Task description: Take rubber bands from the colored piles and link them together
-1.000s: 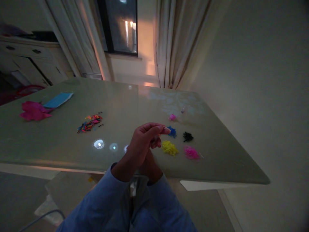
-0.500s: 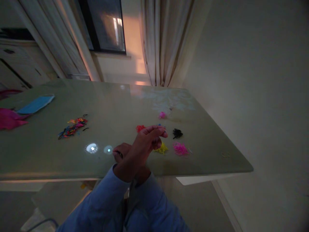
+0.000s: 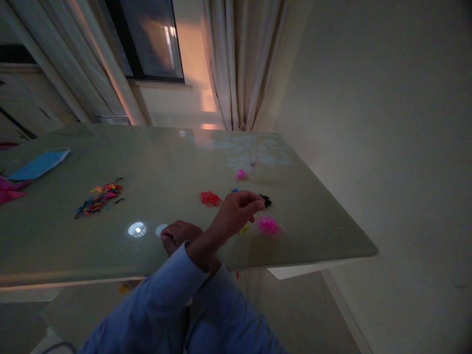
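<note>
My arms are crossed over the front of the table. My left hand [image 3: 239, 211] hangs over the sorted piles with its fingers pinched, beside the black pile [image 3: 266, 200]; anything in the pinch is too small to name. It partly hides a yellow pile [image 3: 244, 228] and a blue one [image 3: 235, 190]. A pink pile [image 3: 269, 225] lies just right of it, a red pile [image 3: 210, 198] to its left. Curled and closed, my right hand [image 3: 181, 232] is low at the table's front, its contents hidden. Further left lies a mixed heap of coloured bands [image 3: 99, 198].
The table [image 3: 165, 162] also bears a blue face mask [image 3: 40, 164], pink material [image 3: 11, 191] at the left edge, a small pink bundle [image 3: 240, 174] further back, and little yellowish loops [image 3: 337, 231] at the right. A wall stands to the right.
My left hand has moved right toward the black pile, uncovering more of the red pile. My right hand has shifted slightly left. The view has turned a little to the right.
</note>
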The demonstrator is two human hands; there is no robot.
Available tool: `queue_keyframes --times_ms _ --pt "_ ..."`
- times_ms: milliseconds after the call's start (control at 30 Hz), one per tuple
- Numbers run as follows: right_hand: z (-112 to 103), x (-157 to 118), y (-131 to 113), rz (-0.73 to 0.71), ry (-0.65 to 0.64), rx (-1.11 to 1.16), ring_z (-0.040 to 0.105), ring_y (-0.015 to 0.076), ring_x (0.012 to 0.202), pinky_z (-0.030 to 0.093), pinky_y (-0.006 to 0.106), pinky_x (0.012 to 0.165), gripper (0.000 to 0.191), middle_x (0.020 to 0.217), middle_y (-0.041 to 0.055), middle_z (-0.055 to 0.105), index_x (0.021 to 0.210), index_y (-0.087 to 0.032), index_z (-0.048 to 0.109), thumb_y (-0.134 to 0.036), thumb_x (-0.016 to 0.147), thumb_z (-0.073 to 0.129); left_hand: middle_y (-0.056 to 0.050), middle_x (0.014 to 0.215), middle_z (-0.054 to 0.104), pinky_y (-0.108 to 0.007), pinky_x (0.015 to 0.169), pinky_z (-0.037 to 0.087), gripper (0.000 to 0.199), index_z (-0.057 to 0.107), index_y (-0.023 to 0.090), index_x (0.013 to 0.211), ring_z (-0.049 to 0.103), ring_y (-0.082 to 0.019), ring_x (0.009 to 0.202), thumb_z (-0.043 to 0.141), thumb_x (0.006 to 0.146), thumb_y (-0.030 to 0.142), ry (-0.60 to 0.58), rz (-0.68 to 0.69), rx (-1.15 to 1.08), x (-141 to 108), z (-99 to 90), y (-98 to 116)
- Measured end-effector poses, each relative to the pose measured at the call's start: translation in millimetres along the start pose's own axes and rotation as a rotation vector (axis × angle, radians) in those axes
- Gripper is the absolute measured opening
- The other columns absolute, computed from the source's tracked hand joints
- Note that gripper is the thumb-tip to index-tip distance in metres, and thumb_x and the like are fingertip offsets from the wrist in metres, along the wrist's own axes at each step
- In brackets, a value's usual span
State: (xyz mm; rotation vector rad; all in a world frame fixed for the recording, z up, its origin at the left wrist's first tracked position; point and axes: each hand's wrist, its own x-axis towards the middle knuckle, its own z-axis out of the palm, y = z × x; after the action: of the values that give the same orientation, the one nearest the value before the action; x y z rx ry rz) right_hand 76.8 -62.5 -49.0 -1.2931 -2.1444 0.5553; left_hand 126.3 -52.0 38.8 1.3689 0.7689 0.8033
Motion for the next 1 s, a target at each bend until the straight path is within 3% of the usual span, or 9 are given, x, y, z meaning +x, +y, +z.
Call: queue_keyframes --times_ms 200,400,533,700,867,1000 --pt "2 3 3 -0.042 -0.032 -0.052 0.068 0.0154 0.09 0.048 0.02 0.073 0.02 0.099 0.0033 0.075 0.102 -0.019 0.072 -0.028 0.093 0.056 -0.006 0.078 0.073 -0.026 0.064 0.046 0.02 0.075 0.013 0.085 0.062 -0.015 0.065 0.057 0.08 0.018 -0.204 0.224 0.644 25 13.8 -22" --pt "6 4 6 -0.035 -0.032 -0.067 0.069 0.0169 0.088 0.048 0.022 0.072 0.02 0.097 0.005 0.074 0.099 -0.018 0.073 -0.027 0.092 0.057 -0.008 0.087 0.076 -0.028 0.07 0.048 0.025 0.077 0.015 0.092 0.066 -0.019 0.075 0.056 0.079 0.011 -0.291 0.212 0.899 29 18.3 -38" --pt "9 3 7 -0.029 -0.032 -0.064 0.068 0.0178 0.087 0.047 0.023 0.069 0.02 0.096 0.0054 0.073 0.099 -0.018 0.073 -0.028 0.092 0.058 -0.008 0.089 0.076 -0.03 0.074 0.05 0.025 0.078 0.017 0.092 0.067 -0.02 0.079 0.057 0.08 0.012 -0.302 0.224 0.954 26 17.7 -37" --pt "10 5 8 -0.022 -0.034 -0.044 0.067 0.017 0.086 0.047 0.022 0.068 0.017 0.096 0.0031 0.073 0.097 -0.022 0.072 -0.029 0.091 0.058 -0.008 0.09 0.076 -0.026 0.072 0.049 0.025 0.078 0.016 0.094 0.066 -0.016 0.073 0.058 0.08 0.009 -0.284 0.242 0.871 25 13.9 -34" --pt "10 4 9 -0.015 -0.019 0.018 0.066 0.0163 0.087 0.048 0.023 0.072 0.014 0.095 0.002 0.072 0.094 -0.023 0.07 -0.027 0.091 0.057 -0.007 0.092 0.076 -0.024 0.071 0.05 0.021 0.076 0.016 0.094 0.063 -0.013 0.068 0.059 0.082 0.012 -0.132 0.303 0.774 18 -0.4 -29" --pt "8 -1 7 0.003 0.003 0.085 0.066 0.0157 0.09 0.049 0.023 0.078 0.011 0.095 0.0001 0.072 0.091 -0.023 0.07 -0.021 0.09 0.059 -0.005 0.086 0.075 -0.024 0.068 0.05 0.018 0.076 0.018 0.091 0.061 -0.012 0.064 0.06 0.083 0.019 0.023 0.347 0.676 -3 -24.6 -21"
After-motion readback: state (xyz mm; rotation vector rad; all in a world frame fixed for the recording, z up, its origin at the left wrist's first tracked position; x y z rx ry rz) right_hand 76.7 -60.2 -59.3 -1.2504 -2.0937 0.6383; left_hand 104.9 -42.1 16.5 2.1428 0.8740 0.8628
